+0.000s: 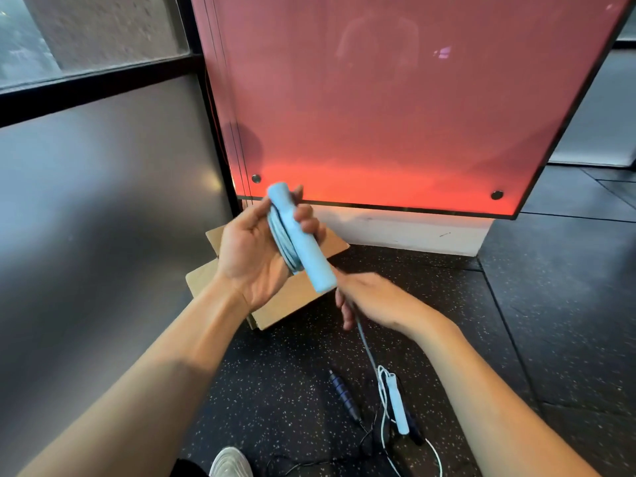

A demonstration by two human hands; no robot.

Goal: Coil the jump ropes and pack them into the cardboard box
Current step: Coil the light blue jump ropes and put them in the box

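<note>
My left hand (253, 249) grips a light blue jump rope handle (304, 241) with several turns of its cord wound beside it, raised above the open cardboard box (285, 301) on the floor. My right hand (373, 299), lower and to the right, pinches the loose blue cord (366, 342), which runs down to the second light blue handle (397, 404) lying on the floor. A dark blue jump rope handle (344, 395) with a black cord lies beside it. The box's inside is hidden behind my left hand.
A glowing red panel (395, 115) stands right behind the box, with a grey wall (103, 218) on the left. The floor (516, 304) is dark speckled rubber. A white shoe (230, 463) shows at the bottom edge, close to the black cord.
</note>
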